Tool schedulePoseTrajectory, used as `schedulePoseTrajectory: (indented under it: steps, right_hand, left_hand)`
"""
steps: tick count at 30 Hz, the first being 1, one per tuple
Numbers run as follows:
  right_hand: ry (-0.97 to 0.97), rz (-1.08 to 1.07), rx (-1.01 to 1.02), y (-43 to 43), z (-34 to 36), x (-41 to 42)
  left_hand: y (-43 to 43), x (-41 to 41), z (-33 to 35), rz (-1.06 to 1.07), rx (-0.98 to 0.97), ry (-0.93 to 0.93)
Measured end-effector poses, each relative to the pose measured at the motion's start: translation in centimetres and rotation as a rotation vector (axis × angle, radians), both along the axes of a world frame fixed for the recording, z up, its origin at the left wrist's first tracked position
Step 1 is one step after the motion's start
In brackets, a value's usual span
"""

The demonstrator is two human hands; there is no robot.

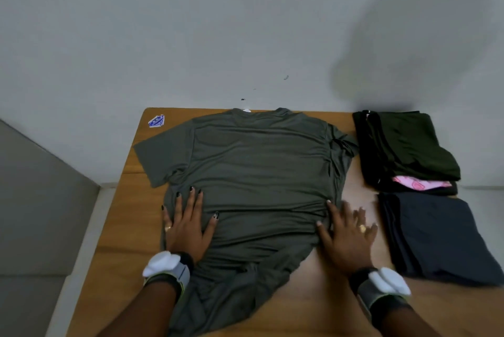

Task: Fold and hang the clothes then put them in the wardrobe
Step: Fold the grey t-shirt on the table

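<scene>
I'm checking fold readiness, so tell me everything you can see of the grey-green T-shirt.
The grey-green T-shirt is thin, soft-looking knit with short sleeves. It lies spread flat on the wooden table, collar toward the wall, hem bunched over the near edge. The left hand presses flat on it; the right hand rests at its side edge.

No text is proving readable. A blue-and-white sticker is sitting on the wooden table, well beyond the left hand's fingertips, but its print is showing too small and blurred.
</scene>
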State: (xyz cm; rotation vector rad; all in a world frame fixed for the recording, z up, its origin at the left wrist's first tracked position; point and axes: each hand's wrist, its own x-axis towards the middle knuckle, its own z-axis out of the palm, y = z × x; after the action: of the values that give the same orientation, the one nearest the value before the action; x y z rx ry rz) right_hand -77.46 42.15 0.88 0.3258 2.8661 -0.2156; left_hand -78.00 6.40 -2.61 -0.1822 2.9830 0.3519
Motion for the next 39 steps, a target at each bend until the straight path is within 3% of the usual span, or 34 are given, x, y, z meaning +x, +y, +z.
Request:
schedulePoseTrajectory:
  steps: [2, 4, 6, 11, 14, 19, 23, 25, 28, 32, 36, 39]
  right_hand:
    - [0.042, -0.128, -0.017, -0.9, 1.0, 0.6]
    - [0.170, -0.095, -0.072, -3.3, 1.6, 1.8]
    - [0.243, 0.082, -0.172, -6.2, 1.4, 3.9]
    - [0.199, 0.469, -0.382, -9.5, 0.0, 8.3]
    - [0.216, 0.413, -0.386, -7.8, 0.0, 9.5]
    - [0.177, 0.021, -0.100, -4.8, 1.4, 9.5]
    - [0.235, 0.191, -0.339, -7.0, 1.8, 9.1]
    - [0.054, 0.290, -0.465, -8.3, 2.0, 8.8]
    - [-0.124, 0.285, -0.251, -7.9, 2.1, 8.8]
    - [-0.123, 0.131, 0.105, -5.0, 3.7, 9.3]
    - [-0.140, -0.064, 0.346, -3.3, 5.2, 8.9]
    - [-0.127, -0.062, 0.435, -3.3, 5.5, 8.2]
  left_hand:
    - [-0.1, 0.5, 0.4, 0.019, 0.022, 0.013]
    - [0.0, 2.1, 1.1, 0.086, 0.068, 0.055]
    - [0.1, 4.7, 1.6, 0.145, 0.111, 0.110]
    - [-0.8, 9.7, 2.0, 0.225, 0.126, 0.082]
    - [-2.3, 11.2, 1.3, 0.157, 0.079, 0.034]
    - [-4.7, 12.3, 0.4, 0.104, 0.027, 0.000]
    - [-3.7, 12.9, 1.1, 0.105, 0.071, 0.024]
    - [-3.1, 12.7, 1.3, 0.043, 0.076, 0.039]
    - [-2.5, 12.1, 0.8, -0.057, 0.059, 0.004]
    - [-3.1, 12.2, -0.3, -0.073, 0.011, -0.056]
    - [-3.8, 13.3, -0.1, -0.069, -0.029, -0.083]
    - [-4.1, 13.9, 0.3, -0.059, -0.041, -0.086]
